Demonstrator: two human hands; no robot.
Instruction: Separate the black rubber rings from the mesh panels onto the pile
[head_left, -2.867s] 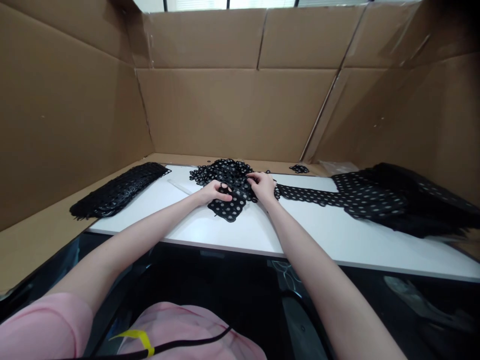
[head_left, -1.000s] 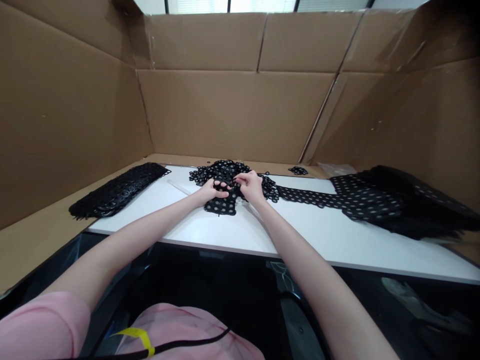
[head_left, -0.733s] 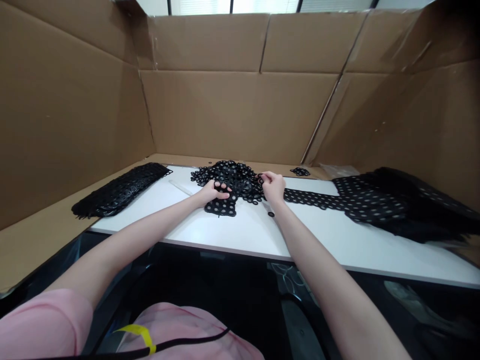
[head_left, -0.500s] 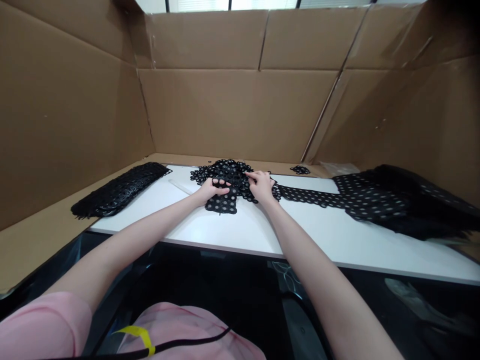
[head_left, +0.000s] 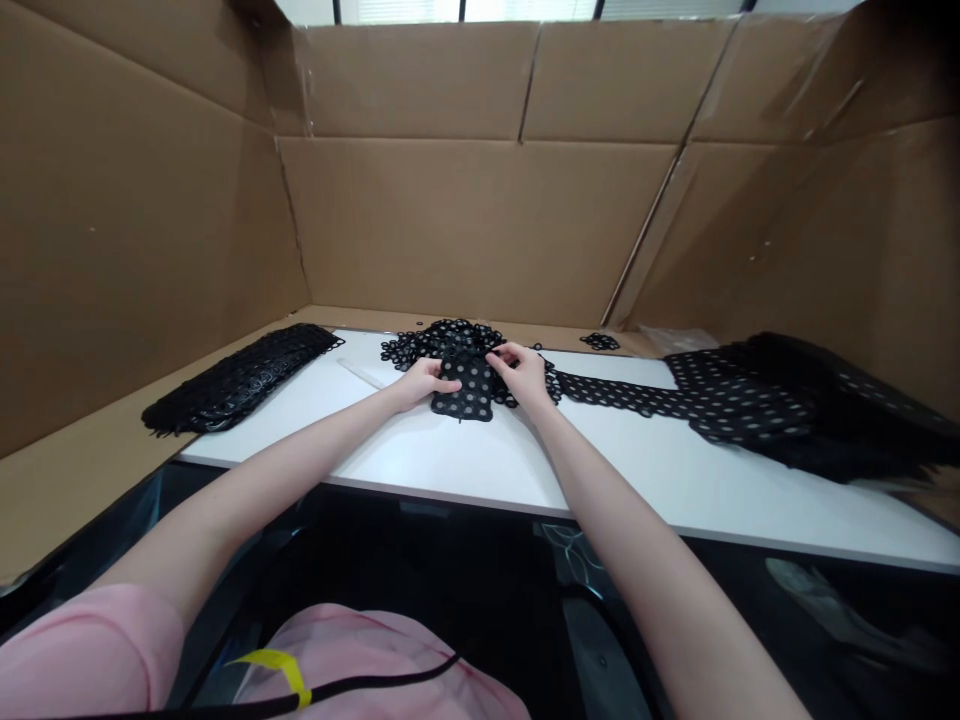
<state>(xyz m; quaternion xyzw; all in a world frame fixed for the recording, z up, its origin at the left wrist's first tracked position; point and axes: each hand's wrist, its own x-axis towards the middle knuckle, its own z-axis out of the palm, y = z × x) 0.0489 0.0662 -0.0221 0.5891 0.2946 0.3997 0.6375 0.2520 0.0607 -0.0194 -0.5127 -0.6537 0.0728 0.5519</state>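
My left hand (head_left: 425,384) grips a small black sheet with rows of round holes (head_left: 463,390), its thumb across the front and the fingers behind. The sheet is held tilted up above the white table, in front of a heap of black rings (head_left: 412,346). At the sheet's upper right corner, my right hand (head_left: 523,372) has thumb and forefinger pinched together. Whatever is between those fingertips is too small to make out. Part of the heap is hidden behind the sheet and my right hand.
A long perforated black strip (head_left: 622,392) runs right to a large dark perforated pile (head_left: 757,400). A black bundle of ring-like pieces (head_left: 244,380) lies left on the white table (head_left: 435,465). A few rings (head_left: 600,341) lie at the back. Cardboard walls (head_left: 480,230) surround the table.
My left hand has turned the sheet more upright and brought it slightly right, closer to my right hand. My right fingers have drawn from the heap to the sheet's corner and closed into a pinch.
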